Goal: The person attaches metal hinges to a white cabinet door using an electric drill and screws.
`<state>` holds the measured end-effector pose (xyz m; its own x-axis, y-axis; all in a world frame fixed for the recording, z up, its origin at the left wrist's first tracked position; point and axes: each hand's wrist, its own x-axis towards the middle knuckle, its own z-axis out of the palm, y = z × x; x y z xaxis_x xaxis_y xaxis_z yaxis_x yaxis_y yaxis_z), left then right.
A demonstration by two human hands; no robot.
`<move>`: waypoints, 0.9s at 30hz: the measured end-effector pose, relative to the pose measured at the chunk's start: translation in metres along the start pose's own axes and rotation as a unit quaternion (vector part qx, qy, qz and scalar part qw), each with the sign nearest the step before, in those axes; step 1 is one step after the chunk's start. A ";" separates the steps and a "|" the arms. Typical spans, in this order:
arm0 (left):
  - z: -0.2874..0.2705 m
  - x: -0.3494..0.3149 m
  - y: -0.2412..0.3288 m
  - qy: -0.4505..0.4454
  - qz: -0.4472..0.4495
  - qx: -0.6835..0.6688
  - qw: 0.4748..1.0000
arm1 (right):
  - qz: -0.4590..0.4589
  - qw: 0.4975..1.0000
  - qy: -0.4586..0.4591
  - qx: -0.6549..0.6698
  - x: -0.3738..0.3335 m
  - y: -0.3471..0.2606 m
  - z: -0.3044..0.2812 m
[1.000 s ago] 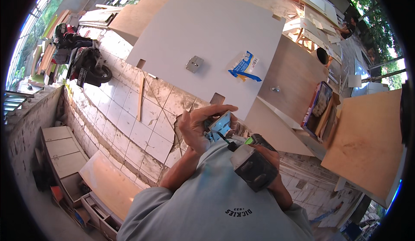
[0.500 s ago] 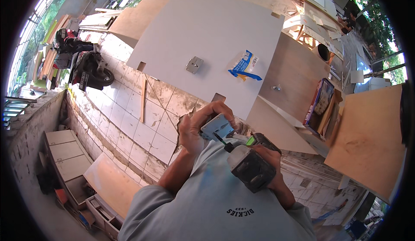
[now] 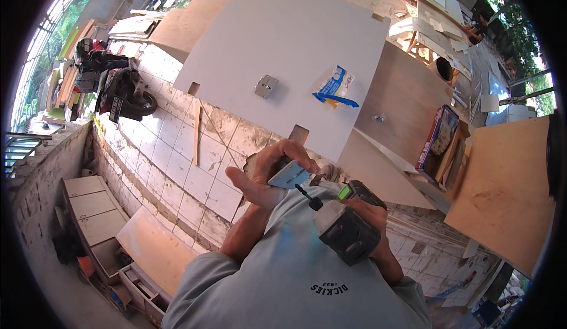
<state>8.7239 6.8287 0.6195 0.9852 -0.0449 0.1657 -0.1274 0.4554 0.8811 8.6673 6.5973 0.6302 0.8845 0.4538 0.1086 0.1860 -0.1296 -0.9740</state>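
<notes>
Hands have drawn nearer the chest: left hand (image 3: 269,172) now grips a small grey plate (image 3: 289,175) tilted toward the driver bit (image 3: 303,192). Right hand (image 3: 369,220) stays wrapped around the cordless drill (image 3: 345,226), so bit and plate are nearly lined up.

Single head view, looking steeply down, close over hands and chest.

shirt (image 3: 307,287): pale grey-blue, short-sleeved, soft folds | chest: small dark curved print, seen upside down | left sleeve (image 3: 201,276): ends above elbow | forearms bare | left hand (image 3: 266,172), right hand (image 3: 369,220): no gloves, no watch seen
</notes>
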 end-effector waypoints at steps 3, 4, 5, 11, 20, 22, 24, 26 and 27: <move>0.000 0.001 -0.003 0.000 -0.005 0.004 1.000 | -0.022 1.000 -0.004 -0.014 -0.001 0.004 0.000; 0.001 0.001 -0.004 0.000 -0.006 0.005 1.000 | -0.033 0.999 -0.004 -0.022 -0.002 0.005 0.000; 0.002 0.001 -0.006 0.004 -0.002 -0.019 1.000 | -0.031 0.999 -0.001 -0.028 -0.002 0.004 0.000; 0.006 0.001 -0.010 0.015 0.015 -0.069 0.997 | -0.024 0.998 0.007 -0.062 -0.003 0.001 -0.001; 0.001 -0.002 -0.014 0.014 0.009 -0.038 0.999 | -0.006 0.997 0.012 -0.076 -0.007 -0.001 -0.002; 0.002 -0.002 -0.016 0.015 0.007 -0.040 0.999 | -0.010 0.997 0.015 -0.078 -0.008 0.000 -0.001; 0.003 -0.002 -0.014 0.010 0.006 -0.026 1.000 | -0.022 0.997 0.009 -0.078 -0.008 0.002 -0.002; 0.004 -0.002 -0.014 0.002 0.005 -0.022 1.000 | -0.022 0.996 0.004 -0.082 -0.009 0.003 -0.002; 0.005 -0.001 -0.013 -0.002 0.006 -0.024 1.000 | -0.017 0.996 0.000 -0.085 -0.010 0.003 -0.002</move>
<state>8.7239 6.8179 0.6098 0.9831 -0.0431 0.1777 -0.1329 0.4985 0.8567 8.6602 6.5908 0.6265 0.8766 0.4602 0.1407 0.2853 -0.2615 -0.9221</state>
